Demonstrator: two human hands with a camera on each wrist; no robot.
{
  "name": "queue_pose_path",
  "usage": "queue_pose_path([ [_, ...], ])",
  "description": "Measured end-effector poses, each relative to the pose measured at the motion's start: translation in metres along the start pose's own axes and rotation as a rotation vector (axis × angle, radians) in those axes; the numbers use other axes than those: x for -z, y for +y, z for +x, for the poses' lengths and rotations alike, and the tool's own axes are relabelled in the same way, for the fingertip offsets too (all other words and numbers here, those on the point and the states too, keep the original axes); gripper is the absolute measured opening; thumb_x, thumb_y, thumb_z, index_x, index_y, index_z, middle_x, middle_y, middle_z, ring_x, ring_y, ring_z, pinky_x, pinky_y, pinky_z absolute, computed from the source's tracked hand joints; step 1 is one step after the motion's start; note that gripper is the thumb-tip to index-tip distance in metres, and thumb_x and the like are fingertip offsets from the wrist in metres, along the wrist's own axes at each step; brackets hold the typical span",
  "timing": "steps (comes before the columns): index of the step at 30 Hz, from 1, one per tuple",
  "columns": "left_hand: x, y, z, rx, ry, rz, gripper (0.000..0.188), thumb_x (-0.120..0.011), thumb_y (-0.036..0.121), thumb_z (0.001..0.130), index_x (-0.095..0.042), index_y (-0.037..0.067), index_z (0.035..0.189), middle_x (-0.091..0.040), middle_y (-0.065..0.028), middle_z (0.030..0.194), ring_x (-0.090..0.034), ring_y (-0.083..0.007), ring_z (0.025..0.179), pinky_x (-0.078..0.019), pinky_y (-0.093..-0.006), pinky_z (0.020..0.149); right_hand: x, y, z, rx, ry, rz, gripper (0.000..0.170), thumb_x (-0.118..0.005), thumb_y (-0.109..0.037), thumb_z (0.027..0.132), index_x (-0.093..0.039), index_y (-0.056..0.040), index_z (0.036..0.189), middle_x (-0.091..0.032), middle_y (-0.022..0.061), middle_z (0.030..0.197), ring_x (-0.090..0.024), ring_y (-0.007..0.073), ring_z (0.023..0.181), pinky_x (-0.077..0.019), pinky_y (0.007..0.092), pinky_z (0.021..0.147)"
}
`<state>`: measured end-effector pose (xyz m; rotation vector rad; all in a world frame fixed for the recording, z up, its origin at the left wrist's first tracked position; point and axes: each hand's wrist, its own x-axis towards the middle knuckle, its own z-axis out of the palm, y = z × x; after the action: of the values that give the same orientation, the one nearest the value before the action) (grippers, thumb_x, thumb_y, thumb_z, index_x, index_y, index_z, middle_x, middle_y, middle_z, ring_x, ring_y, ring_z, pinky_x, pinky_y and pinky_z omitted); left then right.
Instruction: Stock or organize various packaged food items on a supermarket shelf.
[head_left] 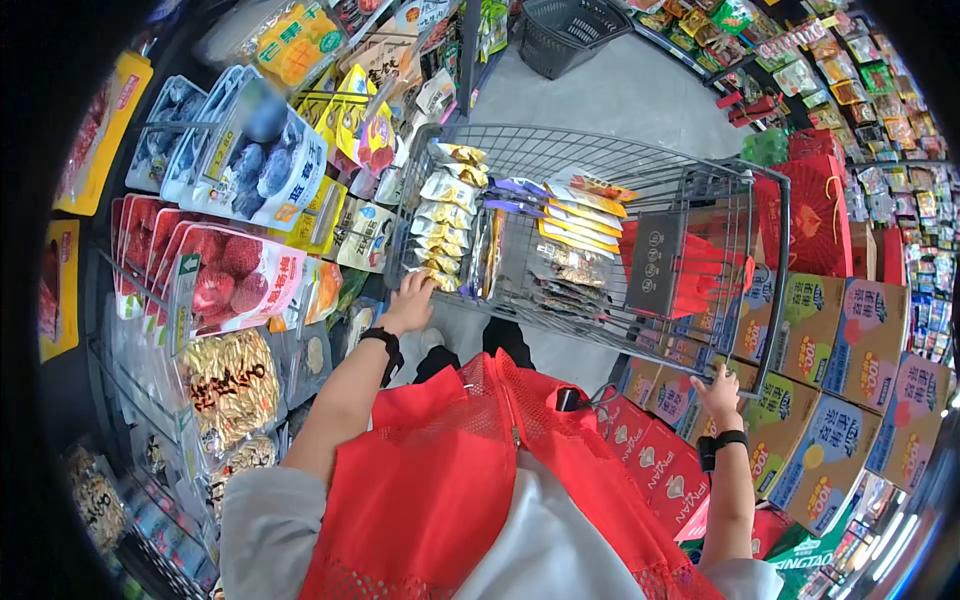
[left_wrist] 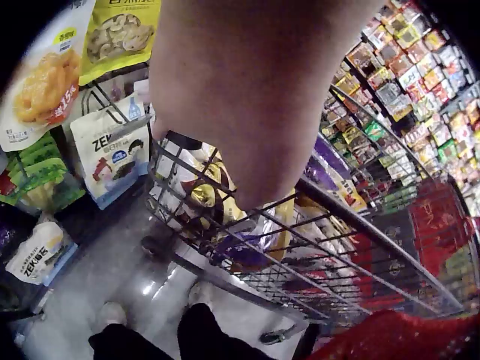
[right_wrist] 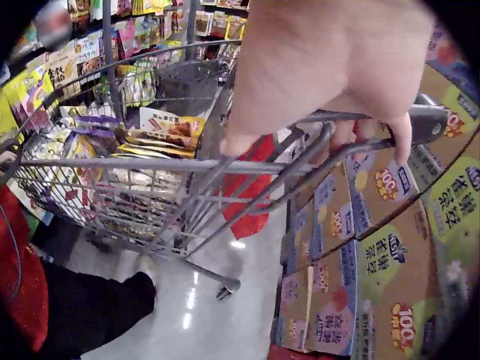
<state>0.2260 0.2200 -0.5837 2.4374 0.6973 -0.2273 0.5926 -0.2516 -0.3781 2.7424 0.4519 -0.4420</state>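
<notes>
A wire shopping cart (head_left: 640, 158) stands sideways before the person, holding rows of snack packs (head_left: 443, 215), yellow-edged packs (head_left: 585, 222) and a dark box (head_left: 656, 265). The left hand (head_left: 408, 305) rests on the near rim at the cart's left end, beside the snack packs. In the left wrist view, the left hand (left_wrist: 247, 97) covers part of the rim and packs. The right hand (head_left: 718, 390) grips the frame at the right end. Seen from the right wrist, the right hand (right_wrist: 334, 82) has fingers curled round the bar; its palm is hidden.
Hanging packs of blueberry (head_left: 262, 165) and red fruit (head_left: 235, 275) snacks line the left shelf, close to the left arm. Stacked cartons (head_left: 815, 400) stand beside the cart's right end. A dark basket (head_left: 565, 40) sits on the floor beyond, with snack shelves at the far right.
</notes>
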Motion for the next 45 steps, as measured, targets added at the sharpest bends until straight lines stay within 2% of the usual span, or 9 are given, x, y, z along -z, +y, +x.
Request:
queue_pose_path([
  [6, 0.045, 0.012, 0.062, 0.152, -0.053, 0.102, 0.055, -0.061, 0.018, 0.072, -0.04, 0.017, 0.122, -0.023, -0.0108, 0.137, -0.021, -0.0319, 0.127, -0.0297, -0.0554, 0.095, 0.006, -0.012, 0.024, -0.024, 0.046, 0.041, 0.074, -0.068, -0.053, 0.067, -0.041, -0.012, 0.122, -0.046, 0.023, 0.113, -0.044, 0.0401, 0.11, -0.0416, 0.0555, 0.081],
  [11, 0.086, 0.005, 0.122, 0.308, -0.155, 0.154, 0.04, -0.057, 0.026, 0.076, -0.05, 0.007, 0.111, -0.038, -0.0134, 0.125, -0.027, -0.0301, 0.124, -0.0327, -0.0472, 0.097, 0.02, -0.044, 0.022, -0.059, 0.109, 0.096, 0.073, -0.07, -0.051, 0.065, -0.042, -0.014, 0.122, -0.048, 0.0208, 0.11, -0.046, 0.0379, 0.108, -0.0427, 0.0554, 0.078],
  [15, 0.101, 0.001, 0.142, 0.303, -0.125, 0.263, 0.048, -0.057, 0.025, 0.075, -0.043, 0.002, 0.114, -0.039, -0.0146, 0.125, -0.027, -0.03, 0.124, -0.0318, -0.0437, 0.099, 0.042, -0.067, 0.027, -0.088, 0.125, 0.113, 0.073, -0.071, -0.051, 0.064, -0.043, -0.0155, 0.122, -0.049, 0.0179, 0.11, -0.047, 0.0346, 0.107, -0.043, 0.0555, 0.077],
  [23, 0.098, -0.006, 0.134, 0.307, -0.076, 0.293, 0.073, -0.06, 0.025, 0.077, -0.019, 0.01, 0.136, -0.011, -0.0069, 0.146, -0.005, -0.0277, 0.135, -0.0248, -0.0519, 0.102, 0.069, -0.093, 0.038, -0.082, 0.208, 0.023, 0.067, -0.068, -0.052, 0.065, -0.045, -0.0147, 0.116, -0.049, 0.0143, 0.107, -0.048, 0.0306, 0.105, -0.0454, 0.0513, 0.076],
  [29, 0.101, -0.007, 0.107, 0.267, 0.027, 0.256, 0.076, -0.061, 0.022, 0.077, -0.017, 0.01, 0.137, -0.009, -0.0053, 0.147, -0.004, -0.0274, 0.135, -0.0238, -0.0522, 0.103, 0.064, -0.103, 0.047, -0.074, 0.211, 0.01, 0.068, -0.067, -0.053, 0.066, -0.044, -0.0157, 0.118, -0.049, 0.0144, 0.109, -0.048, 0.0303, 0.106, -0.0446, 0.0509, 0.077],
  [32, 0.112, -0.005, 0.101, 0.251, 0.01, 0.321, 0.074, -0.06, 0.021, 0.077, -0.019, 0.01, 0.137, -0.013, -0.0061, 0.146, -0.009, -0.0283, 0.135, -0.024, -0.0521, 0.103, 0.063, -0.109, 0.051, -0.117, 0.199, -0.027, 0.07, -0.067, -0.054, 0.066, -0.043, -0.016, 0.119, -0.048, 0.0148, 0.11, -0.047, 0.0306, 0.106, -0.0436, 0.0518, 0.079],
  [34, 0.123, 0.0, 0.105, 0.237, 0.022, 0.294, 0.071, -0.061, 0.019, 0.072, -0.027, 0.003, 0.132, -0.023, -0.0169, 0.141, -0.025, -0.0342, 0.128, -0.027, -0.0417, 0.104, 0.064, -0.112, 0.049, -0.14, 0.155, -0.011, 0.071, -0.067, -0.055, 0.066, -0.043, -0.0159, 0.12, -0.047, 0.0154, 0.112, -0.046, 0.031, 0.108, -0.0424, 0.053, 0.08],
  [38, 0.135, -0.005, 0.114, 0.283, -0.057, 0.234, 0.066, -0.06, 0.021, 0.073, -0.03, 0.007, 0.131, -0.028, -0.0125, 0.137, -0.039, -0.0363, 0.118, -0.0351, -0.0421, 0.098, 0.067, -0.117, 0.052, -0.128, 0.123, 0.001, 0.073, -0.066, -0.056, 0.066, -0.041, -0.0159, 0.122, -0.046, 0.0161, 0.114, -0.045, 0.0315, 0.109, -0.0415, 0.0533, 0.081],
  [45, 0.138, 0.004, 0.104, 0.29, -0.011, 0.167, 0.065, -0.059, 0.017, 0.073, -0.028, 0.006, 0.129, -0.028, -0.0133, 0.137, -0.04, -0.0373, 0.116, -0.0359, -0.043, 0.097, 0.068, -0.118, 0.046, -0.136, 0.135, 0.026, 0.075, -0.066, -0.057, 0.066, -0.041, -0.0154, 0.123, -0.046, 0.0169, 0.115, -0.045, 0.0312, 0.109, -0.0419, 0.0517, 0.081],
])
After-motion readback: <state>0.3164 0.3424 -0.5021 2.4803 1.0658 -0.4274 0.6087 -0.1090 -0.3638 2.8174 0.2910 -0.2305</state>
